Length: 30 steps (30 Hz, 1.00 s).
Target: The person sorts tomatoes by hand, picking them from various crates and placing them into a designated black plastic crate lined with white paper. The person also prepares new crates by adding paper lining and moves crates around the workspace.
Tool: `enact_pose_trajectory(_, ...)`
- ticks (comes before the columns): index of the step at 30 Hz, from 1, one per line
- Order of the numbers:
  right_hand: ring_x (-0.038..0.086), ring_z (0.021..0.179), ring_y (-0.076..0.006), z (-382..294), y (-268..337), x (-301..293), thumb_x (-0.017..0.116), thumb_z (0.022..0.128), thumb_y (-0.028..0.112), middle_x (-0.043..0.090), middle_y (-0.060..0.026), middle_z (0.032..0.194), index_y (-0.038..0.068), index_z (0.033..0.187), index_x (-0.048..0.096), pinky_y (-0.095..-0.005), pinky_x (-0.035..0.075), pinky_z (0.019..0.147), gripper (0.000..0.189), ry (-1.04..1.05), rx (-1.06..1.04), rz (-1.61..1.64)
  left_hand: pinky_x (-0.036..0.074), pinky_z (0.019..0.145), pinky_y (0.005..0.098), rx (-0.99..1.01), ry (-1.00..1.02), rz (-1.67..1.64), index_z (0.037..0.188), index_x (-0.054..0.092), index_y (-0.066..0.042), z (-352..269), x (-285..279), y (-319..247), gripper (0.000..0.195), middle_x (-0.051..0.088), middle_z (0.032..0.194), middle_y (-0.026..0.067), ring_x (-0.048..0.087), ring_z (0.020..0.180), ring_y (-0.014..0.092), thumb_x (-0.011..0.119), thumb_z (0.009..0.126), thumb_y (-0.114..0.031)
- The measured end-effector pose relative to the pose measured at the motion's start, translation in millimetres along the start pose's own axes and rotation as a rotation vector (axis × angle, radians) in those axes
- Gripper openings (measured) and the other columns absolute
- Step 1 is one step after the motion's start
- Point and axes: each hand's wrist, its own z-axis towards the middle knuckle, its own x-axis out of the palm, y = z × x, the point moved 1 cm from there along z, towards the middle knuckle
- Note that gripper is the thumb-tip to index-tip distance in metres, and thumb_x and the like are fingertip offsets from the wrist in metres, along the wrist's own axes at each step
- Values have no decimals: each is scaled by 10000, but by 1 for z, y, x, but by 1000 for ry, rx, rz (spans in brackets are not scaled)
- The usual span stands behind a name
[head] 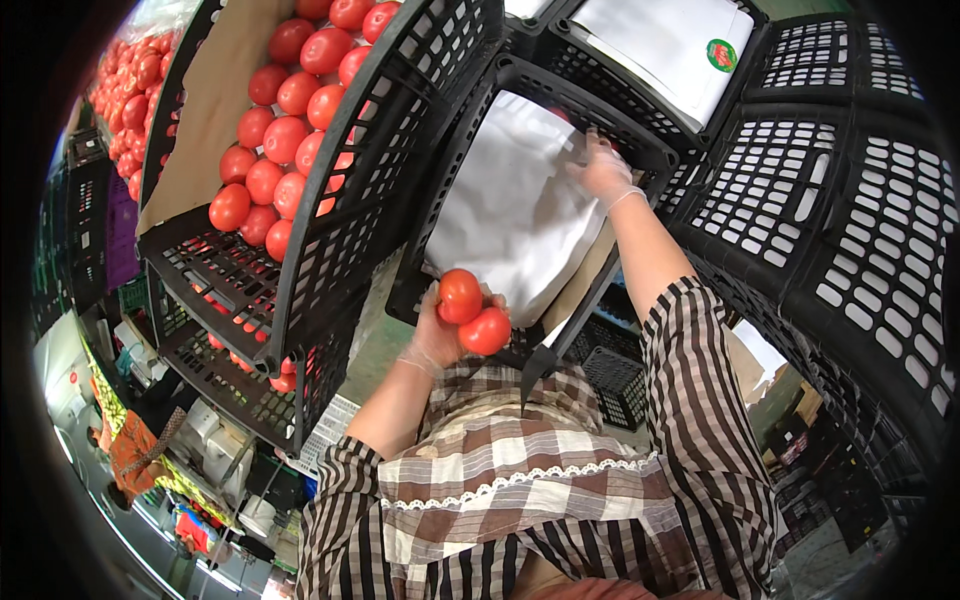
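My left hand [442,330], in a clear thin glove, holds two red tomatoes [484,330] at the near edge of a black plastic crate [409,289]. White paper [517,195] lies over most of that crate. At its far right corner is my right hand [604,169], also gloved, with fingers spread over the paper's edge; a bit of red shows beside the fingers, and whether they hold anything is hidden. To the left, a tilted black crate [330,187] holds many tomatoes [285,140] on brown cardboard [217,97].
Stacked black crates [784,187] rise on the right. Another crate with white paper [667,45] and a round green-red sticker stands beyond. A lower crate [225,375] with tomatoes sits at left, and bagged tomatoes [135,97] lie farther off. People [135,457] are in the lower-left background.
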Motion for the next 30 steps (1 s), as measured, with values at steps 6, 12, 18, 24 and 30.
enact_pose_trajectory(6,670,998,-361,-96,17,-56,765,816,289,634,-145,1152,66,1171,648,-448,544,845,435,-305,-196,227,466,1057,529,8,48,123,1096,631,3,-23,-14,23,666,657,1043,213,610,1081,406,562,843,-609)
enact_pose_trajectory(12,615,761,-209,-325,-54,-98,746,820,-16,611,-89,836,-11,886,685,-327,498,680,90,-469,-196,634,447,1073,529,-78,115,231,1134,627,3,-55,-17,23,680,669,1066,213,616,1078,384,586,836,-607)
enact_pose_trajectory(18,427,601,-61,-486,-193,-3,609,1029,191,546,43,768,59,1094,638,-257,378,547,150,-782,792,1285,472,1051,520,-126,148,292,1179,600,-13,-65,-25,24,649,674,1077,187,630,1087,382,660,838,-561)
enact_pose_trajectory(24,347,481,-97,-626,-258,85,623,1021,250,439,10,613,59,1126,565,-306,316,458,225,-1192,1214,1359,549,911,573,-157,143,462,1269,555,-113,-70,-37,17,665,672,1098,166,634,1109,385,653,873,-639)
enact_pose_trajectory(30,356,503,-152,-641,-333,103,591,1026,189,397,-29,627,35,977,490,-319,373,485,190,-1581,1098,1602,557,903,550,-66,82,524,1286,535,-89,-86,-62,8,738,666,1119,145,650,1086,344,601,886,-706)
